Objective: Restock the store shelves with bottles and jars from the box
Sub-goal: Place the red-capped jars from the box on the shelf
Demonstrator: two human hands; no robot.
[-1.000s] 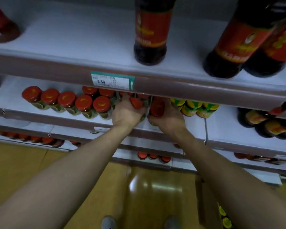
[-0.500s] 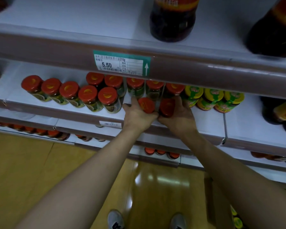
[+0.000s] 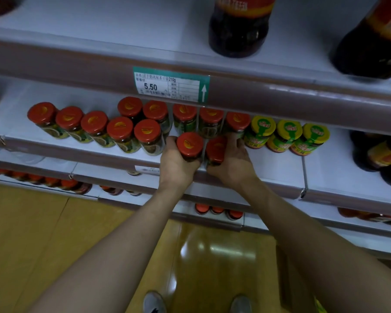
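- Head view: left hand [image 3: 176, 164] grips a red-lidded jar [image 3: 189, 145], fingers curled round its glass body; jar sits at the front edge of the middle shelf [image 3: 278, 168].
- Right hand [image 3: 232, 161] grips a second red-lidded jar [image 3: 216, 150] just beside the first, fingers wrapped over its far side; the two jars nearly touch.
- Behind them, a back row of red-lidded jars [image 3: 184, 114] w/ green labels, upright, under the shelf rail above.
- Left of the hands: front row of five more red-lidded jars [image 3: 120, 129], packed side by side.
- Right of the hands: three yellow-lidded jars [image 3: 289, 132] w/ green/yellow labels, close together.
- Price tag [image 3: 170, 84] on the upper shelf rail reads 5.50, 210g, w/ up arrow.
- Upper shelf holds big dark sauce bottles [image 3: 238, 30] w/ red labels.
- Lower shelves carry more red lids [image 3: 202, 207]; brown cardboard box [image 3: 291, 283] on the floor at bottom right, contents mostly out of frame.
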